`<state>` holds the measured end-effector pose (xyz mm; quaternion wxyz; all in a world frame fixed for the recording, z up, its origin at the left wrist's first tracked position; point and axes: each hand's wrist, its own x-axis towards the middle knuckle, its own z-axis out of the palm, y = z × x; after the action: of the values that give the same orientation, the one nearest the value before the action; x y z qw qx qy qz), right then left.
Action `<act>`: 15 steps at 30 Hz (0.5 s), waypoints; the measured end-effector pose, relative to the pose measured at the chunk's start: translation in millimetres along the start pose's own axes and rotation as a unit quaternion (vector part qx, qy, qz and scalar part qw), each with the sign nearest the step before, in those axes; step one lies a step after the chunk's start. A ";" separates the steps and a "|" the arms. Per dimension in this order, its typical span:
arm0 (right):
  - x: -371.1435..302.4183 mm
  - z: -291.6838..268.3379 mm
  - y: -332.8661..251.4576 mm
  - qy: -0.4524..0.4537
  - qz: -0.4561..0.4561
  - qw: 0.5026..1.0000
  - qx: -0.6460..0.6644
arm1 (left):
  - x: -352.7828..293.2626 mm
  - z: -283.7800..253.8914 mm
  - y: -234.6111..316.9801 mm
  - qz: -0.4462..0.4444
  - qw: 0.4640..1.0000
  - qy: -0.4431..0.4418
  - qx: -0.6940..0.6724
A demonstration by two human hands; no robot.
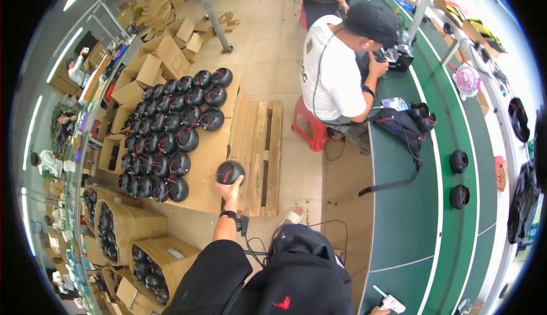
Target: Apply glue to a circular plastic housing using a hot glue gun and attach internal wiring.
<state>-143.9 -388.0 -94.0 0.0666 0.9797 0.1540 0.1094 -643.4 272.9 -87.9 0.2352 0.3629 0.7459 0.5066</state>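
Note:
My left hand [229, 190] reaches out over the cardboard-topped stack and grips a round black housing [230, 172] with red wires on it. Rows of similar black housings [187, 139] with red wires sit on the cardboard [202, 172] to the left of that hand. At the lower edge, only part of my right hand [379, 311] shows, closed at a white glue gun [392, 303] above the green bench [399, 246]. Most of that hand is cut off by the frame.
A seated co-worker [333, 75] on a red stool [310, 124] works at the bench ahead. A black bag [399, 127] lies there, and two black housings [459, 196] rest on the green belt. Cartons of housings [151, 272] stand at left, beside a wooden pallet [273, 161].

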 end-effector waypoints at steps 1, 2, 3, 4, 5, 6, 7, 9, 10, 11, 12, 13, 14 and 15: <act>2.4 7.0 21.1 0.041 -0.011 0.998 -0.055 | 7.7 22.2 2.1 -0.034 0.997 0.029 0.058; 6.8 13.6 41.1 0.068 -0.031 0.992 -0.098 | 32.0 18.3 -4.1 -0.061 0.990 0.058 0.115; 7.7 26.1 51.1 0.092 -0.054 0.984 -0.141 | 54.4 19.7 -9.5 -0.047 0.983 0.099 0.145; 7.4 22.8 44.7 -0.016 0.020 0.997 -0.069 | 68.5 21.3 -8.5 -0.049 0.986 0.071 0.145; 10.9 -7.5 18.5 -0.055 -0.035 0.995 0.079 | 82.1 11.2 -10.8 -0.046 0.986 0.052 0.152; 13.5 10.9 42.0 -0.051 -0.014 0.996 0.065 | 95.6 28.9 -5.8 -0.046 0.987 0.027 0.151; 34.5 19.3 53.2 -0.113 0.103 0.951 0.268 | 120.7 33.1 -12.3 0.007 0.991 -0.005 0.136; 17.3 10.9 27.5 -0.149 0.123 0.950 0.246 | 138.8 24.2 -14.9 0.077 0.986 -0.028 0.142; 17.9 -3.6 13.0 -0.182 0.135 0.950 0.214 | 141.3 15.7 -6.9 -0.011 0.972 -0.040 0.232; 14.7 -19.9 9.5 -0.174 0.149 0.951 0.207 | 142.6 34.2 11.7 -0.088 0.945 -0.069 0.307; 11.3 -31.1 0.8 -0.218 0.230 0.916 0.245 | 149.3 44.8 22.5 -0.124 0.929 -0.092 0.336; 7.1 -39.9 -9.1 -0.257 0.312 0.870 0.282 | 158.6 52.4 17.9 -0.115 0.928 -0.104 0.339; 8.8 -45.3 -29.5 -0.249 0.291 0.861 0.334 | 180.0 46.9 12.2 -0.065 0.931 -0.097 0.347; -1.3 -52.6 -39.7 -0.235 0.274 0.850 0.384 | 201.9 39.9 8.0 -0.012 0.931 -0.095 0.352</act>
<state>-168.8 -345.9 -49.9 -0.3137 0.9260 -0.1112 -0.1783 -738.6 455.4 -92.1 0.1678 0.4596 0.8551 0.1717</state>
